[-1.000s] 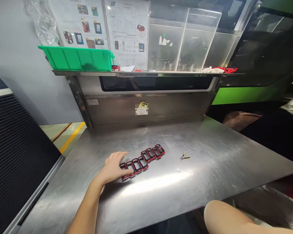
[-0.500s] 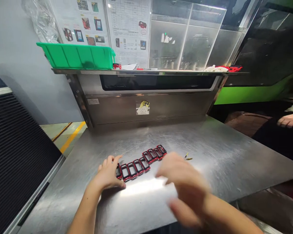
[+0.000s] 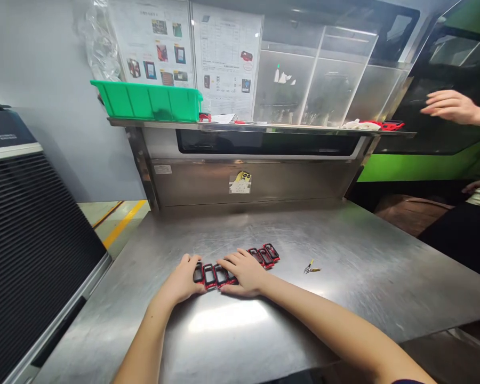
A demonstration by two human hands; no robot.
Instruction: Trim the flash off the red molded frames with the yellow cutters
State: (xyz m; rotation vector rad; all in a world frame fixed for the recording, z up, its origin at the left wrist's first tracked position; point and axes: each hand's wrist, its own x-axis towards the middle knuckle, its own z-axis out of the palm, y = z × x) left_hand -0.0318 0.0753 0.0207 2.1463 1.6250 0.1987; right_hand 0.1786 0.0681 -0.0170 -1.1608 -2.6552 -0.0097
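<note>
A row of small red-and-black rectangular frames point(image 3: 209, 274) lies on the metal table, slanting up to the right. My left hand point(image 3: 185, 276) grips the left end of the row, fingers at the far side and thumb at the near side. Over the middle of the row is my right hand point(image 3: 245, 273), its fingers across the frames and its thumb along their near edge; it hides several of them. Beyond that hand, the right end of the row shows uncovered. A pair of small pliers or cutters point(image 3: 312, 268) with yellowish handles rests to the right, apart from both hands.
Above the table's back runs a shelf point(image 3: 264, 127) with a green bin point(image 3: 148, 102), clear acrylic dividers point(image 3: 336, 80) and a white cloth point(image 3: 360, 125). Instruction sheets point(image 3: 229, 58) hang behind it. At the right edge a co-worker's hand point(image 3: 452, 106) is raised. A black ribbed panel point(image 3: 36, 229) stands left.
My right hand has come down and left onto the middle of the row. The left hand stays at the left end. The co-worker's hand now shows higher up. The view has shifted slightly.
</note>
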